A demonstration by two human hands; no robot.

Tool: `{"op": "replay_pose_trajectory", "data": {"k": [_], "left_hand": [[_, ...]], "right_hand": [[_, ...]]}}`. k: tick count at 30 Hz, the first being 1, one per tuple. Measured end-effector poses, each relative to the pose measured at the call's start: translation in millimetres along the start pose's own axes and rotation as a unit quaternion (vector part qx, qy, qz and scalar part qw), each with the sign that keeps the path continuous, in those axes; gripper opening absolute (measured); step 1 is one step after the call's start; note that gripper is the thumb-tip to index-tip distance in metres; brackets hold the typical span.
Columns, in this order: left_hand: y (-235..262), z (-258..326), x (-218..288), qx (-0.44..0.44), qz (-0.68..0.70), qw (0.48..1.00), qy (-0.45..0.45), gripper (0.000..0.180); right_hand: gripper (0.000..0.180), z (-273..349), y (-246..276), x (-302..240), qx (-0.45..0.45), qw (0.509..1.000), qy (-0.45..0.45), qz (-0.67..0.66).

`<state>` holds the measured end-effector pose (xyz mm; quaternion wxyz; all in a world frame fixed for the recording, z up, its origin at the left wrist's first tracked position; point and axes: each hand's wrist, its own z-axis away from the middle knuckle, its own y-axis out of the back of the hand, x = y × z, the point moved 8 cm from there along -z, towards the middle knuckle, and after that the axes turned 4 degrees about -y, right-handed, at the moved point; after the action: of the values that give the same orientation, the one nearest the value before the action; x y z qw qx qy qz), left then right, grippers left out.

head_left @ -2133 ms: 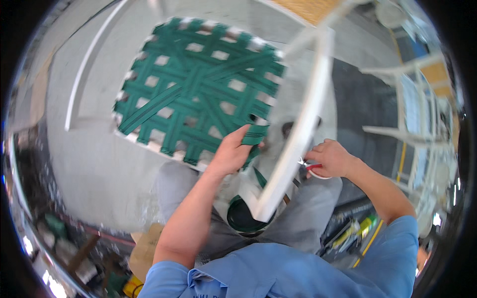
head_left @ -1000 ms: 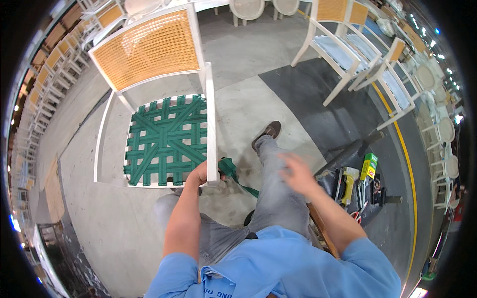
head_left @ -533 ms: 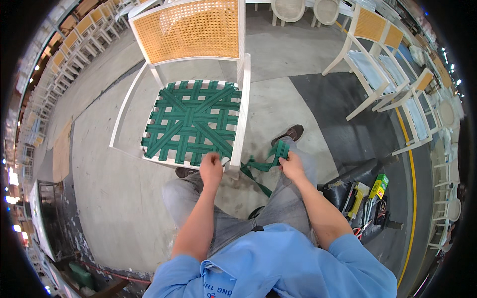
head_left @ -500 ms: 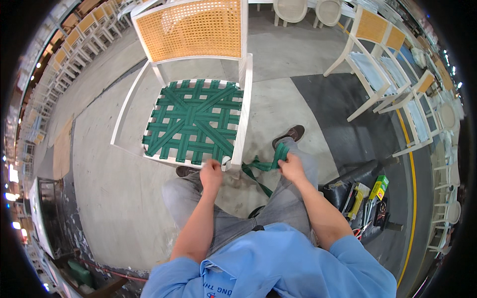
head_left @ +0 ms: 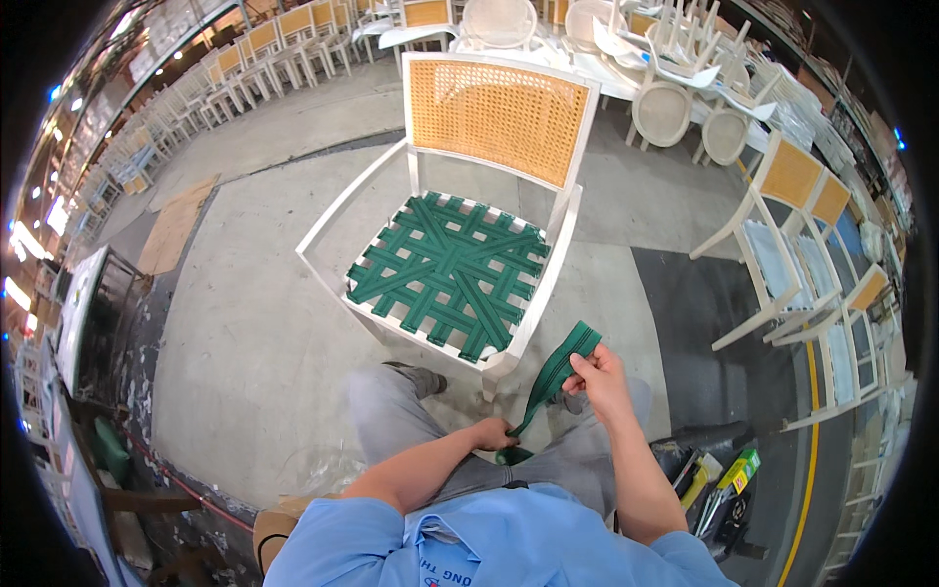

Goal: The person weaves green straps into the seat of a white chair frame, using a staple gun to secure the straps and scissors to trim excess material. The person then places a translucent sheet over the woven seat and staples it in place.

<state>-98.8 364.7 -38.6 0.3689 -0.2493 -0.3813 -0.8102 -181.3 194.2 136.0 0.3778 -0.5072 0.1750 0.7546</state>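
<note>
My right hand (head_left: 601, 382), raised beside my knee, pinches a green webbing strap (head_left: 550, 380) near its free end. Lower down, between my thighs, my left hand (head_left: 493, 433) closes round the same strap; its fingers are partly hidden. In front of me stands a white armchair (head_left: 531, 338) with a tan woven cane back (head_left: 494, 115). Green webbing (head_left: 448, 259) criss-crosses its seat frame, with two diagonal bands over the weave. Both hands are apart from the chair.
To my right lie tools and a green-yellow box (head_left: 741, 472) on a dark surface. Farther right stand cane-back chairs (head_left: 778, 245) with pale seats. Rows of chairs (head_left: 235, 83) line the far left, and stacked chairs (head_left: 675, 78) stand at the back. A yellow line (head_left: 814, 430) crosses the floor.
My left hand has left the chair's front edge, moved down toward my lap and taken the strap. My right hand has drawn the strap upright. The view has shifted.
</note>
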Motion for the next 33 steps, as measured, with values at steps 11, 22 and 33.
{"op": "replay_pose_trajectory", "data": {"k": [11, 22, 33], "left_hand": [[-39.4, 32.1, -15.7, -0.251, -0.172, 0.949, 0.083, 0.046], [-34.1, 25.5, 17.9, -0.162, -0.172, 0.967, -0.093, 0.047], [-12.1, 38.8, 7.9, -0.174, -0.184, 0.967, 0.030, 0.040]], "right_hand": [[0.043, -21.9, -68.3, 211.5, -0.380, 0.613, -0.197, 0.664], [0.070, -65.1, -83.1, 16.5, 0.019, 0.986, 0.039, -0.163], [0.090, -91.3, -61.9, -34.6, 0.031, 0.995, 0.090, -0.033]]}}
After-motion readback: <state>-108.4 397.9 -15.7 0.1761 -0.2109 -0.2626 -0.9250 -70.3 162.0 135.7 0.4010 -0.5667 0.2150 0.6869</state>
